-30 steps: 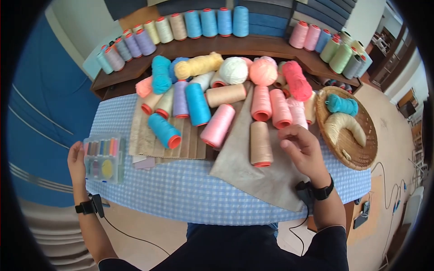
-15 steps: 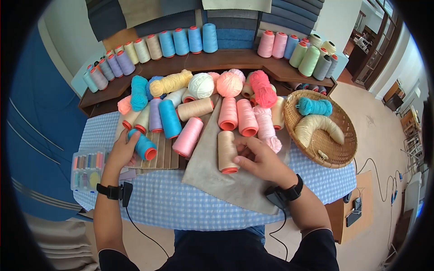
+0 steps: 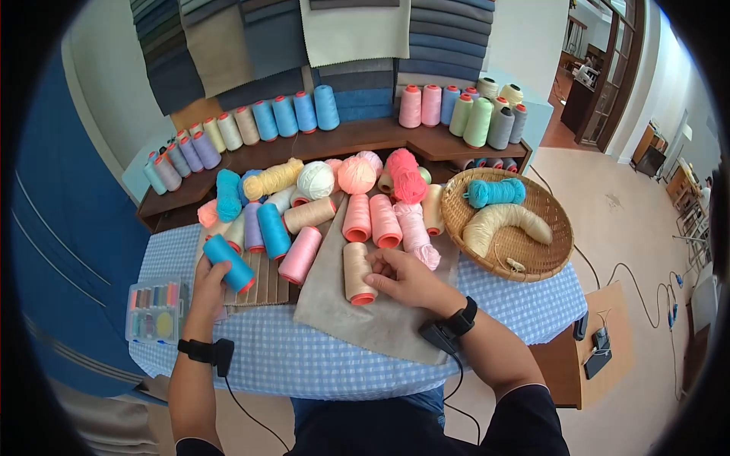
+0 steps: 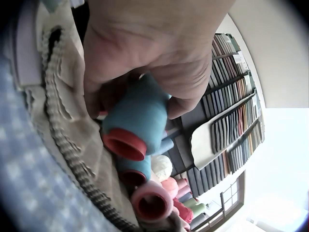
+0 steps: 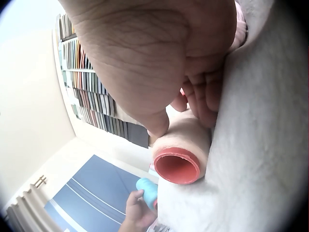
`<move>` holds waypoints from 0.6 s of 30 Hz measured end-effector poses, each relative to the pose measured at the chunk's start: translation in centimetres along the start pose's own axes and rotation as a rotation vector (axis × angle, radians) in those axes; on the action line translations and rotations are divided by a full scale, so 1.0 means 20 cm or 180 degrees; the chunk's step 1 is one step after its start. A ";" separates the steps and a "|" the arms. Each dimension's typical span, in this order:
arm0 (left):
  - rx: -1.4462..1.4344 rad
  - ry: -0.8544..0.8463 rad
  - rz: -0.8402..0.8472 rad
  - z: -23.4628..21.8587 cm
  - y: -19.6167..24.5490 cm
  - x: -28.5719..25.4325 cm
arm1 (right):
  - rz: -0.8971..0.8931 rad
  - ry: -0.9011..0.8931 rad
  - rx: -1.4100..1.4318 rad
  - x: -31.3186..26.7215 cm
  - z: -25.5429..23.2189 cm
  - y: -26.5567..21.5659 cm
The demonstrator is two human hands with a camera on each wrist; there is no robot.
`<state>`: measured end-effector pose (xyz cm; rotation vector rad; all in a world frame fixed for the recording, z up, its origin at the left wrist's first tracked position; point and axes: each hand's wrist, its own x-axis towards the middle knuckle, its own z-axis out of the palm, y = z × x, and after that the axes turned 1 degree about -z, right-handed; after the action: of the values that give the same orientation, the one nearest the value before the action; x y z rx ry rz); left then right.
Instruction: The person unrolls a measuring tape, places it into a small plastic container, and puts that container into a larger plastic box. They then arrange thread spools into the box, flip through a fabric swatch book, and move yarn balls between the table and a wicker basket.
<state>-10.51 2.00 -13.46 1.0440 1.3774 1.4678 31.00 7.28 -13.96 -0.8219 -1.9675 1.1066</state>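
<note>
Blue thread cone (image 3: pixel 229 264), far left of wicker basket (image 3: pixel 560 226): was newly lifted, gripped by left hand (image 3: pixel 204 292). Beige thread cone (image 3: pixel 355 272), nearer that basket: lay pinched by right hand (image 3: pixel 412 279).

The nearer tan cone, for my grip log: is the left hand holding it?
No: the right hand holds that tan cone, while the left hand grips a blue cone.

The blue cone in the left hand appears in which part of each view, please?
Head: the blue cone is left of centre.
Left wrist: the blue cone is just left of centre.
Right wrist: the blue cone is small, low, just left of centre.
Shared landmark: the left hand gripping it.
</note>
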 end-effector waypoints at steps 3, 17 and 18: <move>-0.0490 -0.0368 0.0234 0.14 0.03 0.02 | 0.0118 -0.0054 0.0000 -0.01 0.01 -0.03; -0.0853 -0.0965 0.0292 0.18 -0.12 0.14 | 0.0116 -0.0035 -0.2205 0.53 -0.16 -0.26; -0.0901 -0.1009 0.0297 0.17 -0.15 0.14 | 0.0208 -0.0064 -0.2501 0.60 -0.16 -0.21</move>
<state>-7.87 5.71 -16.18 1.1109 0.8808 1.4409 26.39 16.32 -5.67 -1.2726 -2.4247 0.3339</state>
